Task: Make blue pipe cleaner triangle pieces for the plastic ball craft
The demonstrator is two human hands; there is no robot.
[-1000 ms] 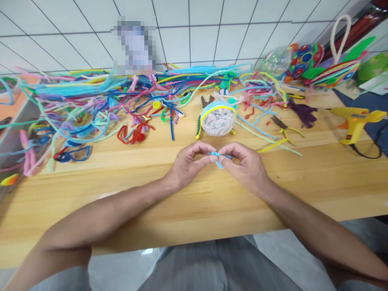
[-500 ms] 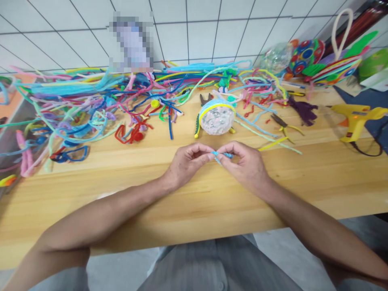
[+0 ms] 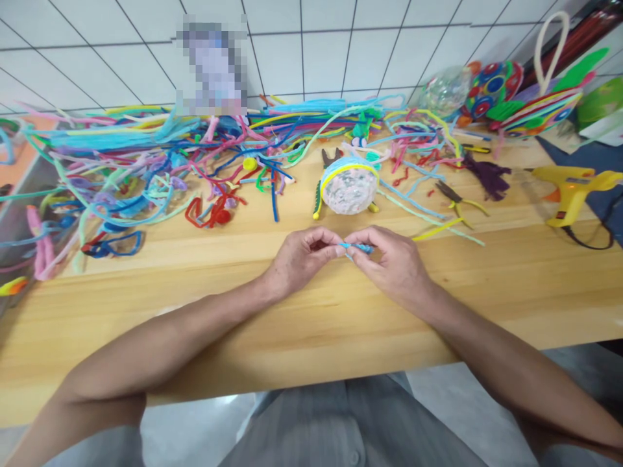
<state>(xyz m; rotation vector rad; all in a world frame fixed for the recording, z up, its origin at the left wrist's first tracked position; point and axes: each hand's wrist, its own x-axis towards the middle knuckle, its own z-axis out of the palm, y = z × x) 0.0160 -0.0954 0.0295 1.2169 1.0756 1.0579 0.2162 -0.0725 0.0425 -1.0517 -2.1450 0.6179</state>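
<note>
Between my fingertips is a short blue pipe cleaner [image 3: 361,248], bent or twisted together; part of it is hidden by the fingers. My left hand [image 3: 302,259] pinches its left end between thumb and forefinger. My right hand [image 3: 389,259] pinches it from the other side, with the blue fuzz showing between the fingers. Both hands are close together, low over the wooden table [image 3: 311,324]. Just beyond them sits a round, whitish speckled ball [image 3: 350,189] with a yellow and light blue band around its upper part. Dark plier jaws [image 3: 331,157] show behind the ball.
Heaps of coloured pipe cleaners [image 3: 126,139] line the wall side. To the right lie yellow-handled pliers [image 3: 457,202], a purple tassel-like bundle [image 3: 487,175] and a yellow glue gun [image 3: 567,188] with a cord. Decorated crafts [image 3: 540,113] stand at back right. A grey bin [image 3: 29,207] is at left.
The loose blue end below the fingertips shows less than before, and the blue piece lies flatter between them. Both hands stay in nearly the same place.
</note>
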